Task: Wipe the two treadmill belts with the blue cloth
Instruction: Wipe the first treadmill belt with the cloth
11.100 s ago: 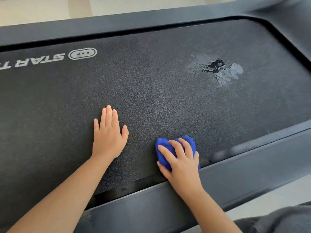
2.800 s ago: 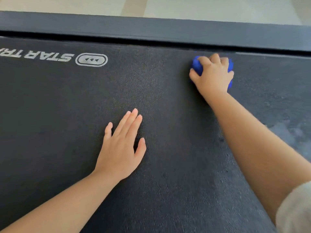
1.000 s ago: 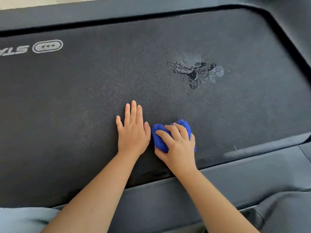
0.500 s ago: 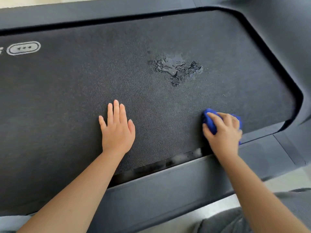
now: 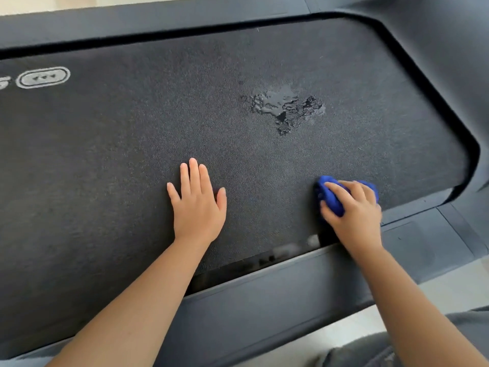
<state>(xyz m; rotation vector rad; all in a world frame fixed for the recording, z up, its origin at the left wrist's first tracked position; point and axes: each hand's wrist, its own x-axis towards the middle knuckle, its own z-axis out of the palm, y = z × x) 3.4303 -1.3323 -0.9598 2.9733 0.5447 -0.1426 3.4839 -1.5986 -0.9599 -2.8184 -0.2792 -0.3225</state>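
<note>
My right hand (image 5: pixel 353 210) grips the bunched blue cloth (image 5: pixel 329 196), fingers curled over it, pressing it onto the dark textured treadmill belt (image 5: pixel 119 160) near the belt's near edge. My left hand (image 5: pixel 197 205) lies flat on the belt, fingers straight, well apart from the cloth. A wet patch (image 5: pixel 287 108) glistens farther up the belt, beyond both hands.

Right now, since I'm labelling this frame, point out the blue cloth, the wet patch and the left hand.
blue cloth (image 5: pixel 332 201), head view, on the bunched fabric beside the thumb
wet patch (image 5: pixel 277 103), head view, on its shiny middle
left hand (image 5: pixel 198 207), head view, on its back
</note>
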